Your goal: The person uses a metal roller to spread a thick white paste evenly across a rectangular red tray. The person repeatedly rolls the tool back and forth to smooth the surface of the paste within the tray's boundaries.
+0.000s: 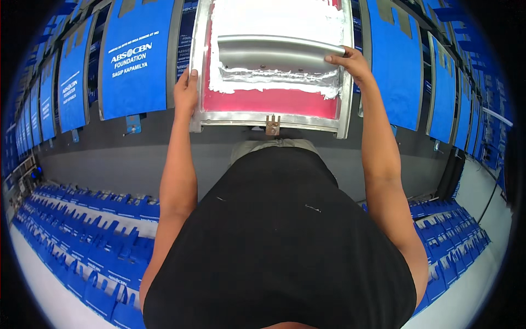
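Observation:
A screen-printing frame (235,117) with a metal rim and pink-red mesh (268,103) lies in front of me. Thick white ink (274,19) covers much of the mesh, with a ragged near edge. Across it stretches a wide metal squeegee (268,53), smeared with ink along its lower side. My right hand (353,64) pinches the squeegee's right end, thumb on the near face. My left hand (186,93) is closed on the frame's left rail, its fingers partly hidden. A small rusty metal bracket (273,126) sits at the middle of the frame's near bar.
Blue printed bags (137,60) lie flat on boards left of the frame, and more blue bags (397,66) are on its right. Rows of blue bags (93,241) fill low racks behind me on both sides. A grey panel (109,159) runs below the boards.

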Available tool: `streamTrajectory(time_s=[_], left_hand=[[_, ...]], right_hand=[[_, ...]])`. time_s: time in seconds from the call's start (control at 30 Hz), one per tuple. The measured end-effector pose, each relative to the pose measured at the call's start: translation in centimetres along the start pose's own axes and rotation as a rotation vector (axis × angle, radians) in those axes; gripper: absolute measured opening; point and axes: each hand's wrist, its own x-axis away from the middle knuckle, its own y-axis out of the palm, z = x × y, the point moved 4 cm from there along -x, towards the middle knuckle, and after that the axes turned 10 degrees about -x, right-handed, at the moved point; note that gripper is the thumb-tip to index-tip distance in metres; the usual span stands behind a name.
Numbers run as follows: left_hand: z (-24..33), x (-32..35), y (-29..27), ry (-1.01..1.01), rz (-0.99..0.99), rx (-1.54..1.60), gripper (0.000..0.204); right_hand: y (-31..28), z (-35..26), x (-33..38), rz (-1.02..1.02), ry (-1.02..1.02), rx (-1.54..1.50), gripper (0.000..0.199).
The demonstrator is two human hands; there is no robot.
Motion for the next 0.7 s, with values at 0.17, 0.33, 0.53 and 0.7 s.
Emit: streamTrajectory(time_s=[0.17, 0.33, 0.53, 0.7], left_hand=[[-0.9, -0.8, 0.0, 0.071, 0.017, -0.466, 0.053], [12.6, 4.2, -0.6, 0.717, 0.024, -0.542, 0.059], [16.9, 1.8, 5.0, 0.801, -0.466, -1.025, 0.023], [21.6, -7.2, 6.0, 0.866, -0.181, -0.874, 0.018]], right_hand=[[-0.3, 1.0, -0.6, 0.037, -0.041, 0.125, 0.055], [2.7, -4.3, 6.0, -0.091, -0.216, 0.821, 0.036], [5.6, -4.5, 7.9, -0.089, -0.296, 0.973, 0.035], [3.9, -11.4, -1.1, 0.038, -0.552, 1.058, 0.028]])
